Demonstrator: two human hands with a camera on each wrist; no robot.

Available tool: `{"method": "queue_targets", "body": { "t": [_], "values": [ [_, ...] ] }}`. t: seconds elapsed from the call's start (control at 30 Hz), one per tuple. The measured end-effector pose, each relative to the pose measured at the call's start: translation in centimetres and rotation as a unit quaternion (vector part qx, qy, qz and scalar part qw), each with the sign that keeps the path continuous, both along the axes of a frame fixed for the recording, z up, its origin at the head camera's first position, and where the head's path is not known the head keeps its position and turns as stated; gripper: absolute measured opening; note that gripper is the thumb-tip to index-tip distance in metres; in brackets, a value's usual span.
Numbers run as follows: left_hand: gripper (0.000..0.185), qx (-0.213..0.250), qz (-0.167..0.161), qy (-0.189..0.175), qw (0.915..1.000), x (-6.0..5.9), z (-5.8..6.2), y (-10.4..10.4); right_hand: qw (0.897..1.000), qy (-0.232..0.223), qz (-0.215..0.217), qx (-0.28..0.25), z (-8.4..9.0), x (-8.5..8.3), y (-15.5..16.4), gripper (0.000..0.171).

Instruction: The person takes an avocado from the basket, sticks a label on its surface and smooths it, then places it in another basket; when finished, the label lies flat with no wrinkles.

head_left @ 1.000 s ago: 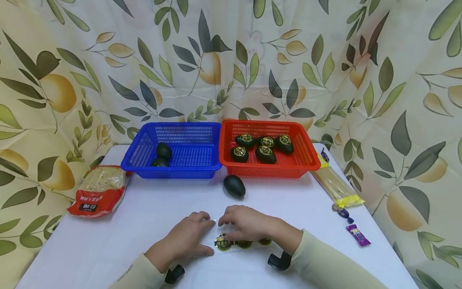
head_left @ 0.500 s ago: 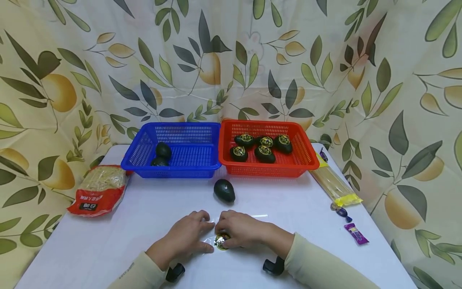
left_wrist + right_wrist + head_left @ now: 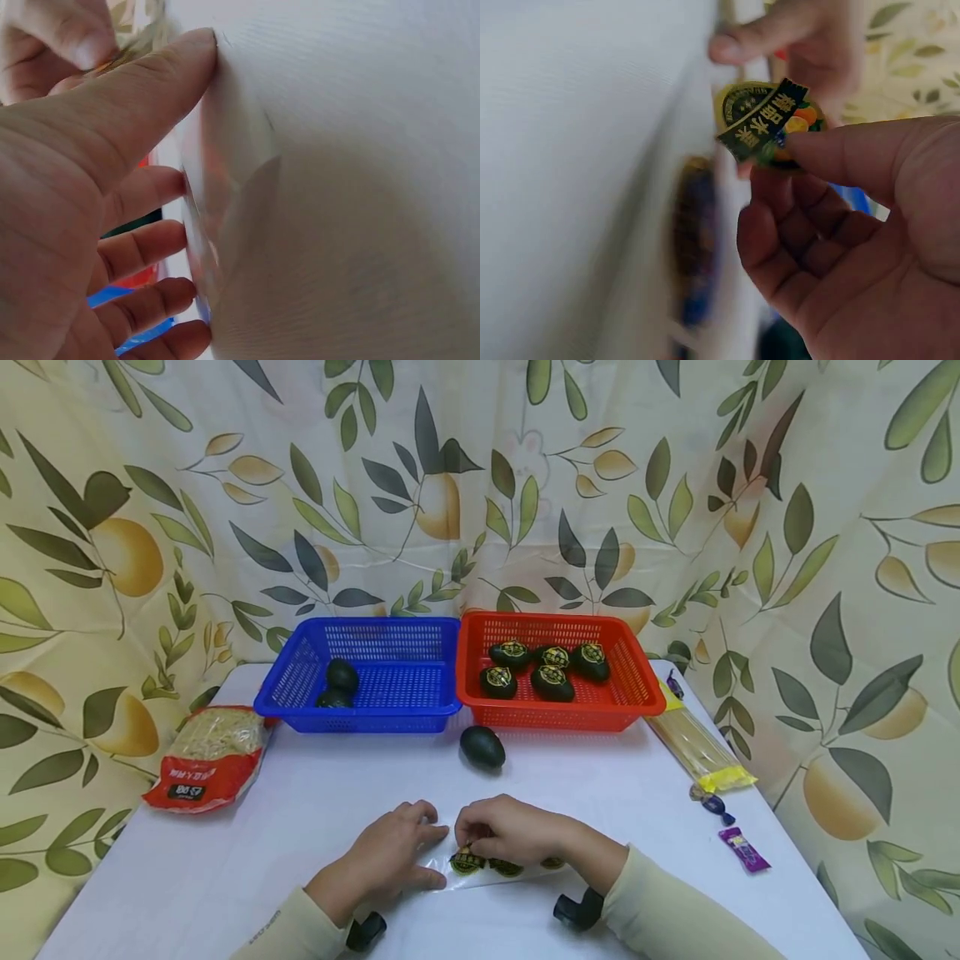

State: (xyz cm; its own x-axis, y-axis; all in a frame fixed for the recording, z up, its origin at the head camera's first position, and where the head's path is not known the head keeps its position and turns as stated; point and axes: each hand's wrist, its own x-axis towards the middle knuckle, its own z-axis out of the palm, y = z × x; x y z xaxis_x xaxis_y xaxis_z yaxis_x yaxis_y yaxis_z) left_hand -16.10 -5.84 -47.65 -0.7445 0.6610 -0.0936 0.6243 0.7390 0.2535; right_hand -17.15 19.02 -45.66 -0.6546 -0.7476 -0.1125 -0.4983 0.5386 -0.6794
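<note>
A clear sticker sheet (image 3: 498, 870) with round dark labels lies on the white table (image 3: 300, 810) in front of me. My left hand (image 3: 433, 852) rests flat on the sheet's left end, and its thumb (image 3: 161, 82) presses the sheet (image 3: 225, 195) down. My right hand (image 3: 468, 845) pinches one green-and-gold sticker (image 3: 769, 124) between thumb and forefinger and lifts it off the sheet. One bare dark avocado (image 3: 482, 747) lies loose on the table beyond my hands.
A blue basket (image 3: 390, 714) at the back holds two bare avocados. Beside it, a red basket (image 3: 622, 693) holds several labelled ones. A noodle packet (image 3: 206, 760) lies at the left. A long spaghetti pack (image 3: 693, 743) and small wrapped sweets (image 3: 738, 847) lie at the right.
My right hand has peeled the sticker's edge up from the sheet, and the other stickers on the sheet show again. My left hand stays pressed on the sheet.
</note>
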Motion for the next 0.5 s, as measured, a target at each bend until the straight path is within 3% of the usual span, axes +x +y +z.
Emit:
{"method": "queue_targets", "body": {
  "t": [0.13, 0.23, 0.3, 0.4, 0.5],
  "values": [
    [0.071, 0.013, 0.012, -0.021, 0.9996, -0.1, 0.3, 0.3, 0.999, -0.011, -0.026, -0.031, 1.2, -0.6, 1.1, 0.017],
    [0.062, 0.084, 0.036, -0.058, 0.9941, -0.4, 0.6, 0.8, 0.998, -0.004, -0.047, -0.038, 2.1, -1.0, 1.8, 0.017],
    [0.050, 0.159, 0.060, -0.089, 0.9814, -0.7, 0.9, 1.2, 0.998, 0.002, -0.054, -0.040, 2.7, -1.2, 2.0, 0.018],
    [0.033, 0.268, 0.091, -0.125, 0.9508, -1.1, 1.3, 2.1, 0.997, 0.018, -0.058, -0.046, 3.4, -1.4, 2.1, 0.018],
    [0.020, 0.329, 0.122, -0.143, 0.9254, -1.4, 1.6, 3.0, 0.995, 0.034, -0.070, -0.057, 4.0, -1.7, 2.1, 0.018]
  ]
}}
